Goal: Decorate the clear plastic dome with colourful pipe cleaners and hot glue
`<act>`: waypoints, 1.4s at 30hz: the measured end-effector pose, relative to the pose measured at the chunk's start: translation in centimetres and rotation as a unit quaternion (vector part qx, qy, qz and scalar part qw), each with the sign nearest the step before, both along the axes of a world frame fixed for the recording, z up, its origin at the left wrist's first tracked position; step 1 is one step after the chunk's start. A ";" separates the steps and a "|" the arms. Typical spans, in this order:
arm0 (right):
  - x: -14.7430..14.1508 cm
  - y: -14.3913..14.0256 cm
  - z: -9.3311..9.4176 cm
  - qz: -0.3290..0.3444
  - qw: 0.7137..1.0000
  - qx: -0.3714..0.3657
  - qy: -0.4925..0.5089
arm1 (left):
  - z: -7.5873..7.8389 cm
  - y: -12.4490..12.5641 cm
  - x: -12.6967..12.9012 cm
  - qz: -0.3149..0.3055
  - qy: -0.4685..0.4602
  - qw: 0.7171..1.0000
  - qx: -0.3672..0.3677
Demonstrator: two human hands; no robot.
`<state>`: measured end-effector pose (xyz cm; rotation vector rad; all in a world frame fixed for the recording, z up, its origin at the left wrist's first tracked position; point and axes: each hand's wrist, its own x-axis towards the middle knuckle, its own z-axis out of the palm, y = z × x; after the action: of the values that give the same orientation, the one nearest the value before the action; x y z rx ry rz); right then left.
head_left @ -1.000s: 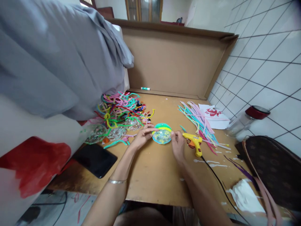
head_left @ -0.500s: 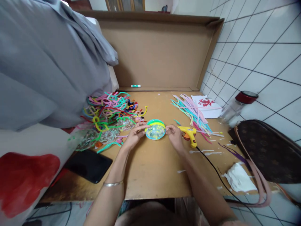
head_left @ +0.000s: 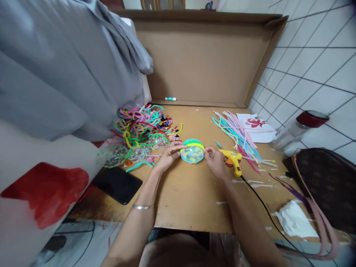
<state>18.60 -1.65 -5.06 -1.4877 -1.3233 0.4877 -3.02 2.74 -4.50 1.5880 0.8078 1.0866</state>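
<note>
While my forearms stretched in over the front edge of the tabletop (head_left: 191,200) and converged on its middle, a flat dark device (head_left: 118,184) lay near the left front corner and a crumpled white tissue (head_left: 296,218) near the right one. A bangle (head_left: 143,207) circled my left wrist. My left hand (head_left: 169,156) showed its back, fingers stretched rightward and closed on the near-left side of a banded clear dome (head_left: 192,153). My right hand (head_left: 214,161) was curled, thumb and fingertips drawn together at the dome's right rim; whether they nipped the rim or some thin piece on it, I could not tell. The dome sat between both hands, around the tabletop's middle, its yellow and green bands on the far side.

As I judged it, the step in hand was adjusting the trim at that rim, and the next move called for a steady left hold and a light right pinch (the yellow glue gun (head_left: 233,160) lay just beside my right knuckles, so care was due).

Toward the left edge lay clear domes (head_left: 139,152), with tangled fuzzy stems (head_left: 144,120) behind them; toward the far right corner, a sheaf of straight stems (head_left: 236,133). By the far edge, a marker (head_left: 170,99) lay at the foot of an upright cardboard panel (head_left: 200,59).
</note>
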 end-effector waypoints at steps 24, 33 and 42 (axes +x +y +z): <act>0.0 0.2 -1.1 -0.025 1.000 0.004 -0.003 | -0.3 0.3 -0.2 -0.037 -0.029 0.999 -0.013; -0.2 0.2 -1.0 -0.039 0.999 0.003 0.003 | -0.7 0.6 -0.3 -0.032 -0.032 0.999 -0.018; -0.2 0.1 -0.9 -0.029 0.999 0.007 0.011 | -0.8 0.7 -0.2 -0.005 -0.082 0.994 -0.071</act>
<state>18.42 -1.57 -5.98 -1.5007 -1.2601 0.4558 -3.20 3.47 -5.33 1.3642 0.7489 1.1122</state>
